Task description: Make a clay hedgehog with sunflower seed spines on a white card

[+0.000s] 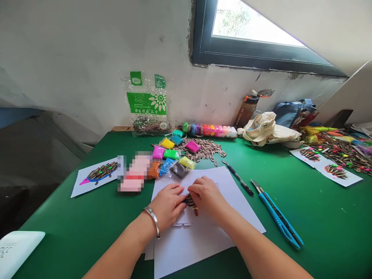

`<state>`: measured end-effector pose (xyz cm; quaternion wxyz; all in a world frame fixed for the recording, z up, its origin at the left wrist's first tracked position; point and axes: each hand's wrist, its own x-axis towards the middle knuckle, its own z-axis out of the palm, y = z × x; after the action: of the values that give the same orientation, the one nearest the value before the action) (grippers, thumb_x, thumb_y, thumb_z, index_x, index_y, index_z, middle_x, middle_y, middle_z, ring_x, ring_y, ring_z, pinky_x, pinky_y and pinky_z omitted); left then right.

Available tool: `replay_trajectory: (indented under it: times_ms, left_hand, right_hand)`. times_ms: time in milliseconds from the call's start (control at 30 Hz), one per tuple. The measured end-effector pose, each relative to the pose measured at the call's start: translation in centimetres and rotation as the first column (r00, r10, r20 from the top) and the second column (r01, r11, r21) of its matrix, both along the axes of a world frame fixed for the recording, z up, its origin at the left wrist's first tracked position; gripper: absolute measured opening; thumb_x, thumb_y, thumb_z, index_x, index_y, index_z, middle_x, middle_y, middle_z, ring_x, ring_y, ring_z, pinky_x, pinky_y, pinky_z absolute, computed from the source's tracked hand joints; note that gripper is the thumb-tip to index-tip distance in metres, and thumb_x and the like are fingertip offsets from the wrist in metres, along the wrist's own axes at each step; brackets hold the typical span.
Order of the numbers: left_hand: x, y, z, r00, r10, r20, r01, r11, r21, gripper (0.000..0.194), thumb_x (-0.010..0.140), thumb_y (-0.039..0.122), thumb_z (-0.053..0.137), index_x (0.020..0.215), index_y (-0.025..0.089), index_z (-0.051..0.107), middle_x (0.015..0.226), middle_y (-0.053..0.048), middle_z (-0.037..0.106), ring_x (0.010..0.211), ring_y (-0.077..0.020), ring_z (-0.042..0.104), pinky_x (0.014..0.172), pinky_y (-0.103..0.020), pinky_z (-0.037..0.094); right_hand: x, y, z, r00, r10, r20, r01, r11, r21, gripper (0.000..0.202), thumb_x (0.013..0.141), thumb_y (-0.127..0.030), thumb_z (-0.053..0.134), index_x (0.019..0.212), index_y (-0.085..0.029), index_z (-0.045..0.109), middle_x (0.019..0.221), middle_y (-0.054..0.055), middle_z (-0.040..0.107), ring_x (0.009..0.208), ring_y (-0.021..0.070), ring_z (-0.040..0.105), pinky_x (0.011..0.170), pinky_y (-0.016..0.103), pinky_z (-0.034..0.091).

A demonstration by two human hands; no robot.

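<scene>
My left hand (pixel 167 206), a silver bangle on its wrist, lies on a small white card over a stack of white paper (pixel 232 217). Its fingers are stretched and fairly flat, the tips near a half-made hedgehog picture (pixel 191 201) of striped sunflower seeds, with blue and brown clay showing. Over the picture's right side, my right hand (pixel 207 195) has its fingers bent and pinched together. What lies between those fingertips is hidden. Both hands cover much of the picture.
Clay packets (pixel 171 154) and loose sunflower seeds (pixel 207 150) lie beyond the paper. A pen (pixel 237 177) and blue utility knife (pixel 277 215), blade out, lie right. A finished hedgehog card (pixel 99 173) is left. A seed bag (pixel 149 104) and bottle (pixel 247 110) stand behind.
</scene>
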<state>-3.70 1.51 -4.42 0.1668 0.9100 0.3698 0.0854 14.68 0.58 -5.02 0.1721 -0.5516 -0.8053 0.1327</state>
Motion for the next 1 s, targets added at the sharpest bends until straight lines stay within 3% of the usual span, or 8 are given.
replay_trajectory:
  times_ms: [100, 367, 1000]
  left_hand:
    - [-0.1, -0.1, -0.1, 1.0, 0.018, 0.019, -0.019, 0.999, 0.037, 0.024, 0.087, 0.021, 0.051, 0.103, 0.018, 0.069, 0.121, -0.008, 0.061, 0.117, -0.0275, 0.048, 0.098, -0.043, 0.043]
    - [0.4, -0.5, 0.5, 0.998, -0.019, 0.062, 0.013, 0.995, 0.1, 0.021, 0.087, 0.019, 0.05, 0.091, 0.02, 0.07, 0.101, -0.006, 0.066, 0.102, -0.0234, 0.055, 0.091, -0.038, 0.047]
    - [0.2, -0.5, 0.3, 0.999, -0.019, 0.039, 0.016, 0.998, 0.058, 0.021, 0.086, 0.021, 0.051, 0.094, 0.021, 0.071, 0.106, -0.007, 0.066, 0.109, -0.0261, 0.053, 0.095, -0.042, 0.046]
  right_hand:
    - [0.5, -0.1, 0.7, 0.999, -0.054, -0.011, 0.054, 0.999, 0.002, 0.021, 0.082, -0.011, 0.052, 0.083, -0.022, 0.071, 0.08, 0.003, 0.064, 0.077, 0.015, 0.048, 0.07, 0.027, 0.03]
    - [0.3, -0.3, -0.1, 0.998, -0.002, 0.06, 0.003, 1.0, -0.01, 0.02, 0.079, -0.014, 0.054, 0.07, -0.023, 0.07, 0.072, 0.002, 0.062, 0.077, 0.0159, 0.048, 0.069, 0.029, 0.027]
    - [0.2, -0.2, 0.7, 0.998, -0.034, -0.048, 0.03, 0.995, -0.091, 0.023, 0.08, -0.011, 0.052, 0.068, -0.021, 0.069, 0.07, 0.001, 0.06, 0.075, 0.0143, 0.048, 0.069, 0.026, 0.029]
